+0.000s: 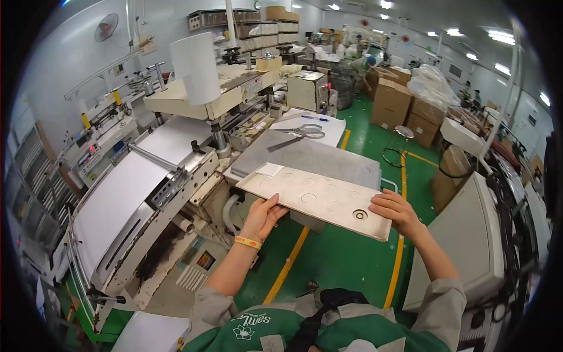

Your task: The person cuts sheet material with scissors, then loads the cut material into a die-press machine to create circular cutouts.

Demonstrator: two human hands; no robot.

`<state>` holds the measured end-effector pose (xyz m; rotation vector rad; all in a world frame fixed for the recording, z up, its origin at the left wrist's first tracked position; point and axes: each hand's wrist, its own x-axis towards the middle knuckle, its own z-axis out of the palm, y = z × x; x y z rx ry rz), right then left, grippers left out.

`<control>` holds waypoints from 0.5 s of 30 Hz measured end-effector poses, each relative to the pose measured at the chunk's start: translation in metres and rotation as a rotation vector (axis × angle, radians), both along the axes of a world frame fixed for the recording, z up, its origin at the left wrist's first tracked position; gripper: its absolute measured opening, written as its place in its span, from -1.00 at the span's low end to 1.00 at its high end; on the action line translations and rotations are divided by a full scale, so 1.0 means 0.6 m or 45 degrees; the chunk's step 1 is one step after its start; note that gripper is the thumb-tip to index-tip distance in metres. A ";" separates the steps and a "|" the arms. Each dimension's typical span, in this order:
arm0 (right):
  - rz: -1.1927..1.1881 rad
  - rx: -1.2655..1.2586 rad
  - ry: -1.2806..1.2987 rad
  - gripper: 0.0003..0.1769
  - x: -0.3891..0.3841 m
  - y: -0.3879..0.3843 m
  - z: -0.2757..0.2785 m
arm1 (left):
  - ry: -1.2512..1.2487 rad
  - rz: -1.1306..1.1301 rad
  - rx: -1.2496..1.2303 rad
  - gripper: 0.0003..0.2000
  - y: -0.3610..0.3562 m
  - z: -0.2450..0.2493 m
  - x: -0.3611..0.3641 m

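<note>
Between my two hands is a long, flat off-white board (284, 189) marked with several round outlines and one ringed hole near its right end. My left hand (264, 218) grips its lower left edge, thumb on top and fingers beneath. My right hand (399, 212) is closed over the right end, fingers lying on the upper face. The board is tilted slightly, its right end lower. Just beyond it lies a grey metal plate (346, 161), partly covered by the board. On that plate rest scissors (308, 131) and a dark flat strip (284, 144).
On my left stands a press machine (176, 211) with white sheet material (138, 188) and an upright white roll (196, 67). A grey cabinet (463, 234) flanks my right. Cardboard boxes (390, 102), a stool (402, 141) and a co-worker (362, 69) are farther back on the green floor.
</note>
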<state>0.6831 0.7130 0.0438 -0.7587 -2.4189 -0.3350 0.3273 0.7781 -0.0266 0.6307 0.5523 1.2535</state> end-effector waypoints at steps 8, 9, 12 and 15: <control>0.033 -0.134 -0.380 -0.49 0.024 0.303 -0.042 | 0.343 0.113 -0.156 -0.65 0.140 -0.001 0.007; -0.011 -0.089 -0.496 -0.48 0.014 0.313 -0.015 | 0.393 0.101 -0.185 -0.64 0.148 0.000 0.005; -0.024 -0.653 -0.601 -0.43 0.023 0.404 -0.004 | 0.456 0.082 -0.234 -0.63 0.166 0.007 -0.005; -0.245 -1.001 -0.327 -0.63 -0.035 0.512 0.031 | 0.523 0.042 -0.260 -0.61 0.183 0.004 -0.022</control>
